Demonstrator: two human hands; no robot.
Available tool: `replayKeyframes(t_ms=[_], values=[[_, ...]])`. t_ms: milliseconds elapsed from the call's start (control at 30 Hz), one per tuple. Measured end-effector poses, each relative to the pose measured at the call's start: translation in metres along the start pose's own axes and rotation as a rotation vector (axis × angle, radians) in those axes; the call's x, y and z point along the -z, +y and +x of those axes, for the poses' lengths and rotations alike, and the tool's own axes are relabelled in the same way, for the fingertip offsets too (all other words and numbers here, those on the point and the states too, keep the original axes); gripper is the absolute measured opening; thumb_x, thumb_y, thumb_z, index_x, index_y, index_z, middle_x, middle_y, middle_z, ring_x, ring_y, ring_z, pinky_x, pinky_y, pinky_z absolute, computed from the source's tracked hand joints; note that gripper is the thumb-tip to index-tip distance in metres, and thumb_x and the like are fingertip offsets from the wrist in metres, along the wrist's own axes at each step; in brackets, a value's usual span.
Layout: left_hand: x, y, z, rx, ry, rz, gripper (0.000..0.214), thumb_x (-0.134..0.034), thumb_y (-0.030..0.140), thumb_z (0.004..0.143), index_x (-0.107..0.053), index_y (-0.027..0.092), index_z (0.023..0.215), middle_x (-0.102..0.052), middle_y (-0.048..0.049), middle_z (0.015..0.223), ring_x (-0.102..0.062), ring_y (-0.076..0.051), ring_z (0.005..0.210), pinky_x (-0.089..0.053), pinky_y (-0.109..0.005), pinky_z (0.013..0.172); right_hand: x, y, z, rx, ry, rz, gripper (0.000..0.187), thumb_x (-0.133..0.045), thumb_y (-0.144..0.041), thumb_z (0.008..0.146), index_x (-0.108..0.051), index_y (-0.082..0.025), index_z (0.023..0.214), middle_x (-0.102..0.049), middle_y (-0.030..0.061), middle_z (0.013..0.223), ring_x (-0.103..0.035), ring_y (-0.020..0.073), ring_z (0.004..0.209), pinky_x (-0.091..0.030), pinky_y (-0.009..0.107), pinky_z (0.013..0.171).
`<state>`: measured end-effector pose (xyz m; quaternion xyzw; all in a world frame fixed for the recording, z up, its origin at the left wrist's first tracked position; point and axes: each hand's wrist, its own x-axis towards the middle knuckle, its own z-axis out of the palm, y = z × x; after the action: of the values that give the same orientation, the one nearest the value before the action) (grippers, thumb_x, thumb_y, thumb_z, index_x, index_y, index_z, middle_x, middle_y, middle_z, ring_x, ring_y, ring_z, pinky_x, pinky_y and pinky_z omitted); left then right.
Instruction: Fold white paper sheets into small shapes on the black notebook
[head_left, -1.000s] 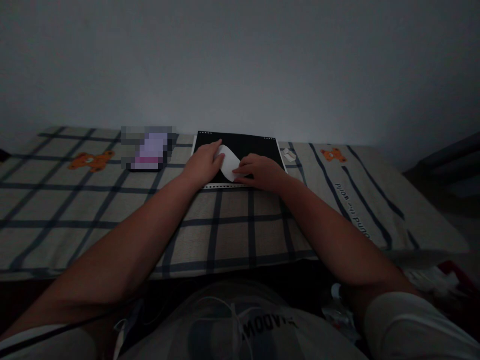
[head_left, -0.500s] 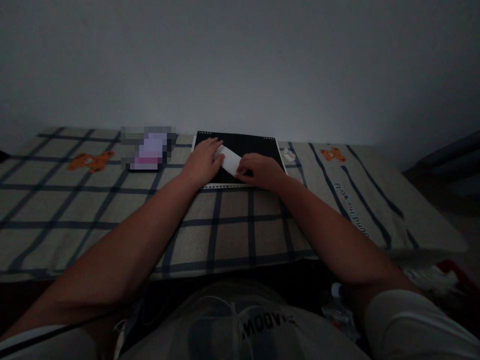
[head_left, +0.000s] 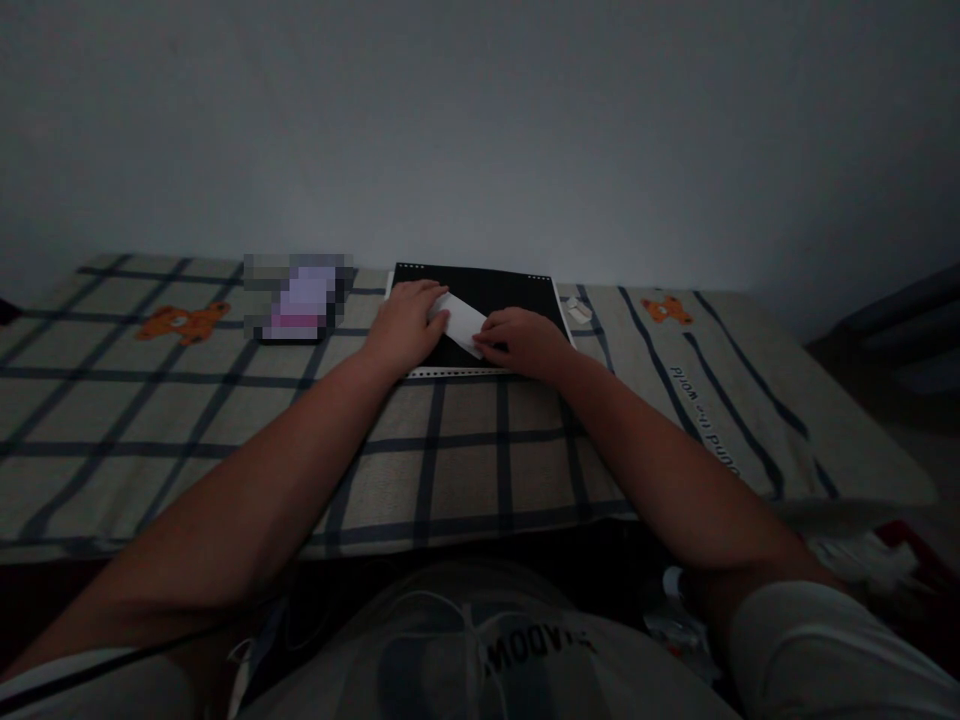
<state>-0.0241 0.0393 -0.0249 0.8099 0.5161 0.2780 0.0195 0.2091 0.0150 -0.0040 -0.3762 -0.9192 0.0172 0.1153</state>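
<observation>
A small folded-looking strip of white paper [head_left: 463,320] lies slantwise on the black cover of a spiral-punched pad [head_left: 499,287]. My left hand [head_left: 409,325] rests flat over the paper's upper left end, fingers stretched out and the thumb spread along its near side. At the lower right end, my right hand [head_left: 521,340] has its thumb and fingertips closed on the paper's edge. The fingers of both hands cover parts of the paper, so its ends are partly hidden.
A phone-like device [head_left: 304,295], blurred by pixel blocks, lies left of the pad. Just right of the pad is a small whitish piece [head_left: 578,311]. A checked cloth [head_left: 465,470] with printed bears covers the table. A wall [head_left: 480,130] rises behind.
My right hand has shifted very slightly along the paper's lower right end, and a bit more of the paper shows. The left hand stays almost in place.
</observation>
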Motion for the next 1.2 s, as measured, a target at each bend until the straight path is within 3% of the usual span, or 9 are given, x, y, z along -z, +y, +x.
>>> replayKeyframes(t_ms=[167,333,500,667,733,800,900,967,1200], values=[[0.007,0.004,0.0,-0.031,0.081,-0.009,0.043,-0.054,0.029,0.097,-0.069,0.016,0.135,-0.066,-0.0145,0.14,-0.056,-0.034,0.133,-0.042,-0.056,0.117,0.001,-0.005,0.001,-0.085,0.041,-0.012,0.025,-0.059,-0.026,0.099,-0.08,-0.014,0.104,-0.078,0.0117,0.108,-0.068,0.0233,0.094,-0.043,0.034,0.077],[0.016,0.012,-0.002,-0.13,0.151,-0.047,0.032,-0.052,0.029,0.098,-0.072,0.022,0.122,-0.069,-0.0112,0.124,-0.06,-0.03,0.121,-0.047,-0.05,0.108,-0.006,0.004,0.005,-0.153,0.205,0.109,0.018,-0.061,-0.022,0.095,-0.077,-0.016,0.093,-0.075,0.0088,0.098,-0.065,0.0198,0.086,-0.043,0.032,0.076],[0.014,0.019,-0.005,-0.332,-0.026,-0.113,0.034,-0.051,0.029,0.098,-0.07,0.019,0.124,-0.071,-0.0122,0.124,-0.062,-0.03,0.122,-0.049,-0.047,0.107,-0.012,0.014,0.008,-0.268,0.419,0.398,0.014,-0.064,-0.021,0.089,-0.069,-0.02,0.075,-0.071,0.0043,0.082,-0.065,0.0188,0.081,-0.049,0.033,0.079],[0.01,0.02,-0.004,-0.27,-0.154,-0.082,0.046,-0.052,0.034,0.099,-0.065,0.015,0.139,-0.069,-0.0159,0.137,-0.063,-0.032,0.128,-0.048,-0.048,0.11,-0.02,0.016,0.013,-0.515,0.501,0.996,0.015,-0.061,-0.034,0.092,-0.064,-0.023,0.082,-0.068,0.0003,0.077,-0.069,0.0174,0.074,-0.059,0.034,0.074],[0.01,0.02,-0.003,-0.227,-0.203,-0.049,0.053,-0.053,0.038,0.1,-0.06,0.014,0.147,-0.068,-0.0166,0.142,-0.063,-0.033,0.13,-0.048,-0.048,0.111,-0.021,0.019,0.014,-0.595,0.524,1.096,0.017,-0.061,-0.038,0.092,-0.061,-0.023,0.082,-0.068,0.0001,0.078,-0.07,0.0172,0.074,-0.06,0.034,0.074],[0.011,0.021,-0.003,-0.197,-0.255,0.0,0.056,-0.05,0.04,0.102,-0.056,0.015,0.152,-0.066,-0.0164,0.146,-0.063,-0.033,0.132,-0.048,-0.049,0.112,-0.019,0.023,0.013,-0.64,0.528,0.974,0.018,-0.06,-0.035,0.092,-0.058,-0.023,0.078,-0.067,0.0011,0.076,-0.07,0.0184,0.075,-0.06,0.035,0.074],[0.011,0.022,-0.004,-0.15,-0.275,0.076,0.056,-0.047,0.043,0.105,-0.054,0.019,0.155,-0.065,-0.0149,0.149,-0.06,-0.033,0.137,-0.044,-0.049,0.116,-0.012,0.027,0.008,-0.602,0.486,0.446,0.019,-0.061,-0.024,0.086,-0.056,-0.024,0.068,-0.067,0.0053,0.077,-0.067,0.0222,0.081,-0.057,0.04,0.082],[0.01,0.021,-0.004,-0.115,-0.262,0.106,0.055,-0.047,0.044,0.106,-0.054,0.021,0.155,-0.064,-0.0142,0.15,-0.058,-0.033,0.14,-0.039,-0.051,0.12,-0.009,0.026,0.005,-0.574,0.458,0.215,0.018,-0.063,-0.022,0.082,-0.057,-0.023,0.065,-0.068,0.008,0.081,-0.065,0.0244,0.084,-0.054,0.042,0.084],[0.008,0.014,-0.005,-0.123,-0.269,0.135,0.053,-0.05,0.046,0.106,-0.057,0.026,0.154,-0.062,-0.013,0.15,-0.055,-0.033,0.141,-0.031,-0.059,0.125,-0.011,0.02,-0.001,-0.512,0.256,0.002,0.019,-0.068,-0.03,0.086,-0.065,-0.022,0.069,-0.069,0.0111,0.091,-0.061,0.0261,0.086,-0.052,0.04,0.077]])
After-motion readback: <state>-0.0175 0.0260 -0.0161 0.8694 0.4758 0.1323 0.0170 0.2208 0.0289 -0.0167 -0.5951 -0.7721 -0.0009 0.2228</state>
